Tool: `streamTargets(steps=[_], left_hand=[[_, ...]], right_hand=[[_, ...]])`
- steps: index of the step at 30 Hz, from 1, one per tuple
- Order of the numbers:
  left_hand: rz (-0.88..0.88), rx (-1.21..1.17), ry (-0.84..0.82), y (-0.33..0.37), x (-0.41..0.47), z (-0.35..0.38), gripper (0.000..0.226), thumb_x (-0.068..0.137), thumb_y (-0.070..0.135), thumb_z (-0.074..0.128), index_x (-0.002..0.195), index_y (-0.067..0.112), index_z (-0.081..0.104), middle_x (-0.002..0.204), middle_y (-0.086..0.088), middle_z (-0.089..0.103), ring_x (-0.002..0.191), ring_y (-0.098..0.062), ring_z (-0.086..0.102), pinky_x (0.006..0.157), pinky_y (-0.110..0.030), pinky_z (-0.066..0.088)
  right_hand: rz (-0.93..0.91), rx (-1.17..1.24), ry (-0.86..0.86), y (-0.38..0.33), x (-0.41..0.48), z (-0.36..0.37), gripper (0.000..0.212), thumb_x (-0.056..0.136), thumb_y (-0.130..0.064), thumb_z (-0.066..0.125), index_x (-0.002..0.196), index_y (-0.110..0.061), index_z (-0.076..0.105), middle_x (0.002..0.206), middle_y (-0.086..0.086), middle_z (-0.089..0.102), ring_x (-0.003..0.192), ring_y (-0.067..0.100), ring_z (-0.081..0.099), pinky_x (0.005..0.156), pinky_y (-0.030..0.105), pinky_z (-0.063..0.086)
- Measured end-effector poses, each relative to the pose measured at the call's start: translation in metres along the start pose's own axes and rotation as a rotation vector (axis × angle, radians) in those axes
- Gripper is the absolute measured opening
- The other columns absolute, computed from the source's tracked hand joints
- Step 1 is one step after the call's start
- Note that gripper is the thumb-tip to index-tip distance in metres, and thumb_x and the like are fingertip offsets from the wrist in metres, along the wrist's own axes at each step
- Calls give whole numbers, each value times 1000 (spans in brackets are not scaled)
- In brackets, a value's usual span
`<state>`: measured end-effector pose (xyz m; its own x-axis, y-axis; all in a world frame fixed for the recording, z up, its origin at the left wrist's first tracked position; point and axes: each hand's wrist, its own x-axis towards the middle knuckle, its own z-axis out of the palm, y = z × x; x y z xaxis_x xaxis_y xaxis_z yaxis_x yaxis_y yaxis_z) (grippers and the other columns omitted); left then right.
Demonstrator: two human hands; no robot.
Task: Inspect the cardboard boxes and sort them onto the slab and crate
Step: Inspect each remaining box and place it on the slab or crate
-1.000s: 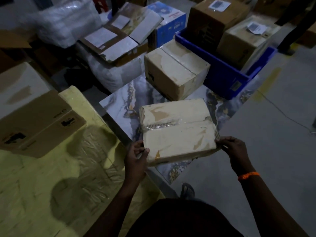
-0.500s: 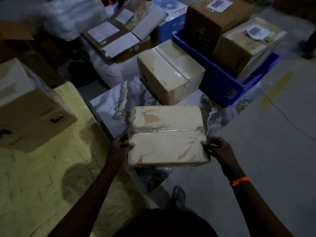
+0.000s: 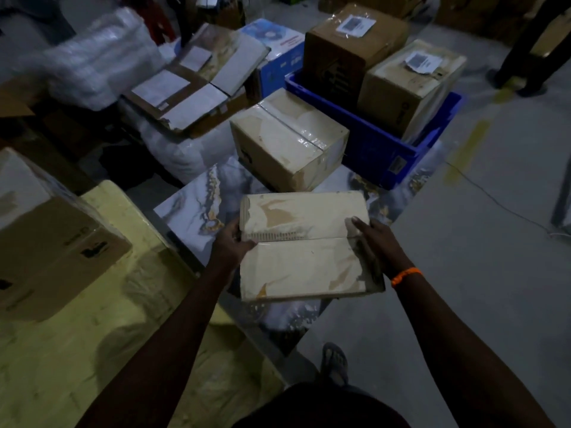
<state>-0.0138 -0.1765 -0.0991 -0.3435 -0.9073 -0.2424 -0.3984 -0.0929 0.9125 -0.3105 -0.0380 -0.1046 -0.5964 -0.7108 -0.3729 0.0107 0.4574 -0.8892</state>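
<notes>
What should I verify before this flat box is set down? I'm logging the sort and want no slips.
1. Grip on flat box: ok; left hand and right hand hold opposite edges.
2. Bare slab space: ok, left of the taped box.
3. Room in blue crate: cannot tell; a brown box and a pale box stand in it.
4. Box surface: not ok; facing peeled in patches.
5. Underside: cannot tell; hidden.

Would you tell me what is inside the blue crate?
Two labelled boxes stand in the crate: a brown box and a pale box. The crate's floor and anything beneath them are hidden.
</notes>
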Motion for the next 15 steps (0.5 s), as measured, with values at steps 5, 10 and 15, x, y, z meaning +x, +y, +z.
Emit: streamTargets(steps=[5, 10, 15], left_hand=[[90, -166, 15, 25, 6, 8, 63, 82, -14, 71, 140, 1, 50, 133, -9, 60, 119, -20, 57, 76, -14, 55], [23, -394, 32, 27, 1, 7, 46, 88, 2, 68, 132, 13, 60, 123, -10, 70, 113, -29, 66, 88, -49, 59], [-72, -544, 22, 2, -28, 2, 27, 99, 14, 59, 126, 10, 62, 103, -6, 72, 108, -29, 67, 73, -35, 54]], right_hand=[[-12, 191, 116, -23, -34, -25, 28, 103, -44, 59, 121, -23, 63, 108, -2, 66, 91, 14, 62, 73, 30, 51], [-30, 401, 207, -21, -63, -29, 24, 104, -47, 54, 107, -23, 58, 120, -2, 66, 111, 15, 63, 84, 34, 52], [-44, 437, 226, 4, -91, -16, 33, 104, -55, 47, 124, -34, 62, 127, -13, 65, 117, 8, 60, 90, 34, 52]])
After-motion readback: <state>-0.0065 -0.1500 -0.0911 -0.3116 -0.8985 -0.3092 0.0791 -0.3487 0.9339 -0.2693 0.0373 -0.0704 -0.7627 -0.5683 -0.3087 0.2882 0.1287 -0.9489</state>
